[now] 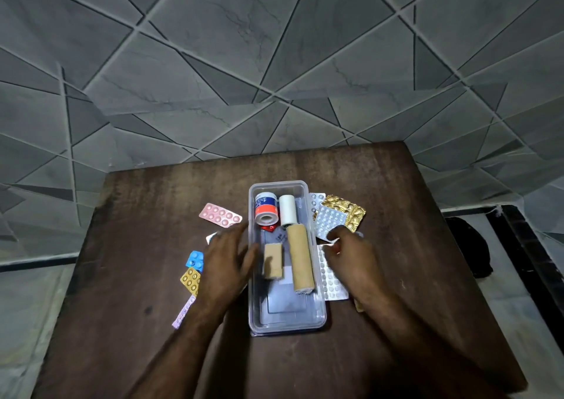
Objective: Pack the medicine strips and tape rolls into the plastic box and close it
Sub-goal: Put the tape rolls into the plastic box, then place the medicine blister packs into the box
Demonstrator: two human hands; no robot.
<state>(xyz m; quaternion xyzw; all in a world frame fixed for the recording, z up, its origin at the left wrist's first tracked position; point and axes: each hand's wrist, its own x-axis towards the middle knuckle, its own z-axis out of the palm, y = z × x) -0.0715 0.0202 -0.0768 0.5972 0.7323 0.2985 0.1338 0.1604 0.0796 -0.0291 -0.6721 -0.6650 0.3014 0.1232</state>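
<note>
Tape rolls already lie inside the clear rectangular plastic box (287, 322); the foil medicine strips (331, 221) still lie outside it. The left hand (227, 264), fingers loosely spread, hovers at its left wall. The right hand (351, 255) pinches a strip just right of it, which I judge must next be lifted in.

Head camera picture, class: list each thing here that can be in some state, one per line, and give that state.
Plastic box: open, no lid on it.
Orange and white tape roll: inside the box, on its side.
White roll: inside the box.
Long tan roll: lying inside the box.
Pink strip: on the table, unpacked.
Gold strip: on the table, crumpled.
Left hand: open, empty.
Right hand: fingers pinching a strip edge.
</note>
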